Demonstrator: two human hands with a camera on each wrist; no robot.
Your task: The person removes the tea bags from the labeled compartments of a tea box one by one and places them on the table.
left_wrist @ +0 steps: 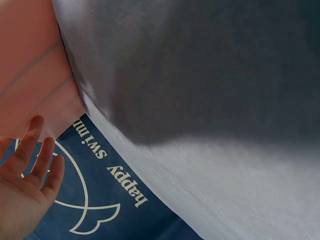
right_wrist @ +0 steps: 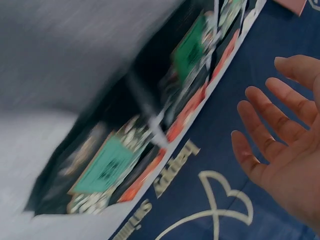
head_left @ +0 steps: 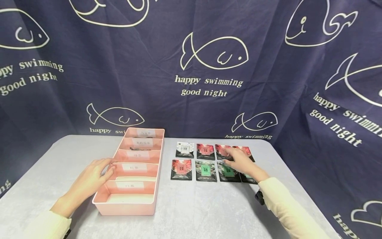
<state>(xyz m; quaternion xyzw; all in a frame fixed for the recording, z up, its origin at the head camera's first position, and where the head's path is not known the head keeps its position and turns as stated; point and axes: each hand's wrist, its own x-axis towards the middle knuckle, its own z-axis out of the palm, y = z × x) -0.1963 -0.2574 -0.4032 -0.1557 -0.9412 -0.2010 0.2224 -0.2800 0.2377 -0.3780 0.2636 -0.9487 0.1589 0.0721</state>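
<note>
A long pink box (head_left: 125, 208) stands left of centre, split by dividers into several compartments with white paper labels. My left hand (head_left: 89, 179) is at its left rim, fingers loosely extended; whether they touch the rim I cannot tell. Dark packets show in two far compartments. To the right lie two rows of tea sachets: a white sachet (head_left: 184, 150), red sachets such as this red sachet (head_left: 181, 169), and green sachets such as this green sachet (head_left: 206, 170). My right hand (head_left: 240, 161) hovers over the right end of the rows, fingers spread and holding nothing in the right wrist view.
A pale grey cloth covers the table (head_left: 203, 209). Dark blue curtain (head_left: 209, 109) with white fish drawings hangs close behind the table and along its right side.
</note>
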